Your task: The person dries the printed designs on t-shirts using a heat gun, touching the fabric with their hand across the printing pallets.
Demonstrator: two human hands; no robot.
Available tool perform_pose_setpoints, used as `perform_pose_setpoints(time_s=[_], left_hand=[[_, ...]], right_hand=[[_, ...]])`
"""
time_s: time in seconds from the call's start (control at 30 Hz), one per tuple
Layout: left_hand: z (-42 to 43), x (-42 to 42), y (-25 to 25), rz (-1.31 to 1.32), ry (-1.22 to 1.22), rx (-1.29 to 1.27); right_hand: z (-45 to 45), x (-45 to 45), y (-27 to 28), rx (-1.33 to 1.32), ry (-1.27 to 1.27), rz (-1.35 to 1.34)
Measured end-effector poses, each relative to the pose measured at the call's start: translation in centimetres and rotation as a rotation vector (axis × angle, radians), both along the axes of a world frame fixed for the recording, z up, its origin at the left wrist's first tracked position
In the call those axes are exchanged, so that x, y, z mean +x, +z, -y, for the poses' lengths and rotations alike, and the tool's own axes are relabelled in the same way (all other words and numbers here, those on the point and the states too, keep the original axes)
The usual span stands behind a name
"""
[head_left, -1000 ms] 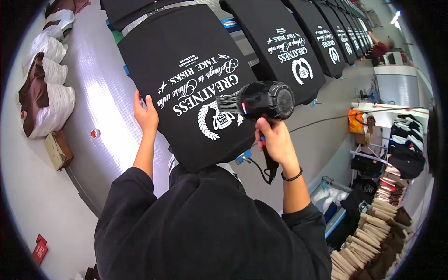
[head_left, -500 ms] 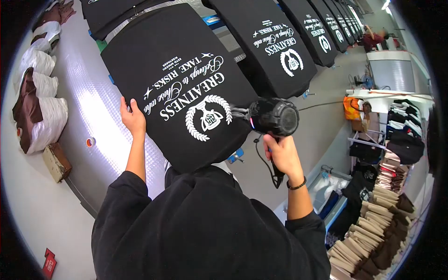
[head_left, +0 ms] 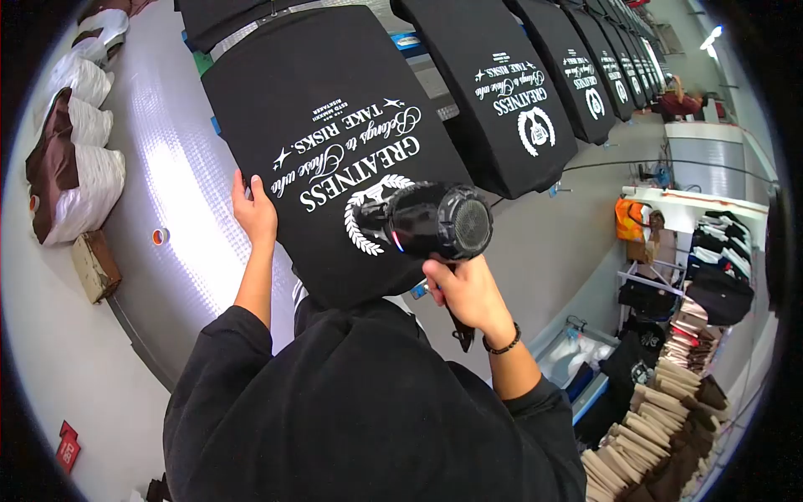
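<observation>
A black shirt with white print point(head_left: 335, 92) lies stretched flat in front of me. My right hand point(head_left: 464, 289) is wrapped round the handle of a black hair dryer point(head_left: 439, 222). The dryer's nozzle points left over the wreath emblem near the shirt's lower edge and hides part of it. At the shirt's left edge, my left hand point(head_left: 256, 209) rests with its fingers apart, touching the side of the shirt. A second black shirt with the same print point(head_left: 493, 109) lies to the right.
More printed black shirts point(head_left: 573, 75) run in a row to the upper right, where a person point(head_left: 679, 104) stands. White bundles point(head_left: 92, 180) and a roll of tape point(head_left: 160, 237) are at left. Folded beige garments point(head_left: 640, 431) and a grey bin point(head_left: 577, 360) are at lower right.
The hair dryer, held in my right hand, has moved left and from the shirt's right edge to over the emblem. My left hand stays at the shirt's left edge.
</observation>
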State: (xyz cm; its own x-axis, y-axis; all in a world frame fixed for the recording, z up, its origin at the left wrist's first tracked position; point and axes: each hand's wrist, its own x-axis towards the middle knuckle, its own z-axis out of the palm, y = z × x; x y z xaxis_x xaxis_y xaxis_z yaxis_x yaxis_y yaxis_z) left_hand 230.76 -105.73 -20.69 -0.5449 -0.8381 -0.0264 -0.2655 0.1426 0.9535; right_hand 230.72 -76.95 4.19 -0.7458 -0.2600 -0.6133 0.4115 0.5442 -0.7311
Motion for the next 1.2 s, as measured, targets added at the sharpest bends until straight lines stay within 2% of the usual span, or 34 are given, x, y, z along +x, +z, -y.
perform_pose_setpoints(time_s=[0.07,0.2,0.27,0.3,0.37,0.4,0.43,0.47,0.5,0.53,0.57,0.63,0.7,0.77,0.87,0.9,0.97,1.1,1.2], left_hand=[[0.0,0.1,-0.2,-0.040,0.005,0.032],[0.1,0.1,0.5,-0.054,0.009,0.034],[0.6,-0.2,2.7,-0.016,-0.024,-0.213],[0.5,-1.0,5.0,-0.207,-0.061,-0.024],[0.2,-0.7,15.6,-0.371,-0.474,0.298],[0.0,0.3,21.6,-0.390,-0.725,0.261],[-0.5,1.3,26.3,-0.588,-0.909,0.375],[-0.4,2.5,28.5,-0.754,-0.968,0.331],[0.7,2.1,30.1,-0.974,-1.322,0.534],[0.5,2.1,32.1,-1.093,-1.352,0.550],[-0.1,2.1,33.4,-1.206,-1.380,0.565],[0.6,3.1,33.1,-1.201,-1.399,0.587],[3.1,4.8,32.3,-1.217,-1.443,0.596],[5.1,6.0,31.8,-1.242,-1.491,0.609],[5.7,6.2,31.4,-1.246,-1.537,0.637],[5.2,5.7,31.8,-1.248,-1.546,0.642],[3.3,4.2,32.2,-1.272,-1.564,0.649],[6.5,5.5,30.2,-1.292,-1.545,0.677],[6.9,5.1,30.0,-1.320,-1.580,0.679]], right_hand=[[0.0,-0.8,-0.8,-0.012,-0.018,-0.153],[-1.9,-2.6,-0.7,0.097,-0.107,-0.194],[-3.6,-2.8,-0.1,0.081,-0.156,-0.156],[-4.4,-2.7,0.2,0.066,-0.162,-0.144],[-5.0,-1.9,0.6,0.103,-0.175,-0.165],[-5.5,-1.6,0.6,0.111,-0.169,-0.166],[-6.3,-1.4,0.4,0.125,-0.156,-0.159],[-7.1,-1.2,0.3,0.003,-0.205,-0.111],[-7.1,-1.0,0.8,-0.038,-0.220,-0.100],[-6.7,-1.1,1.2,-0.082,-0.230,-0.085],[-6.4,-0.9,1.0,0.019,-0.209,-0.087],[-5.6,-0.8,1.3,0.134,-0.094,-0.122],[-5.4,-1.1,1.3,0.070,-0.105,-0.120],[-5.0,-1.4,1.3,-0.128,-0.133,-0.069],[-3.8,-2.3,0.8,0.080,-0.110,-0.157],[-3.9,-3.2,0.7,0.071,-0.023,-0.098],[-2.9,-4.3,1.3,-0.138,-0.181,-0.055],[-2.2,-6.4,0.0,0.153,0.030,-0.250],[-1.2,-7.8,0.9,-0.098,-0.144,-0.154]])
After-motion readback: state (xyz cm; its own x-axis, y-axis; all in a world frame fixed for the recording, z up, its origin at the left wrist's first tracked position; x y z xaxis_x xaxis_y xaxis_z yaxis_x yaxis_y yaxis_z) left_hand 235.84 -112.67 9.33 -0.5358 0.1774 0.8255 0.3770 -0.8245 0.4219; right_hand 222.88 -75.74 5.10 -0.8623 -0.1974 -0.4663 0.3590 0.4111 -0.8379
